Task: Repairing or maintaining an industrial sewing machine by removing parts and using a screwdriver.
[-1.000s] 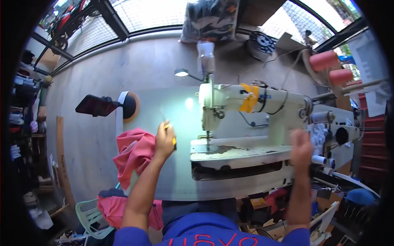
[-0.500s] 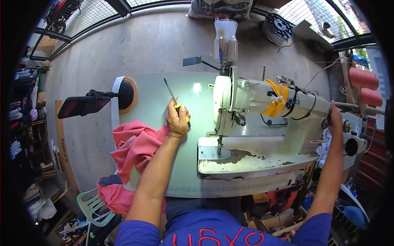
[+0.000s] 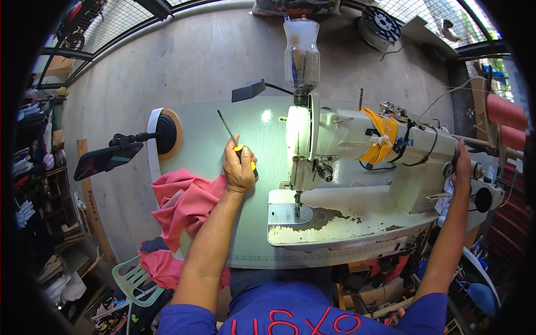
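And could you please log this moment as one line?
left hand: holding screwdriver | right hand: at right end of sewing machine | pink cloth: on table

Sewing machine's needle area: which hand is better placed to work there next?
Likely the left hand: it holds the screwdriver, nearer the needle area; the right hand is at the machine's right end.

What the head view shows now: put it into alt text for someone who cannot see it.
A person's left hand holds a screwdriver with a yellow and black handle, while the right hand is at the right end of a pale sewing machine. Pink cloth and a mounted phone are farther left.
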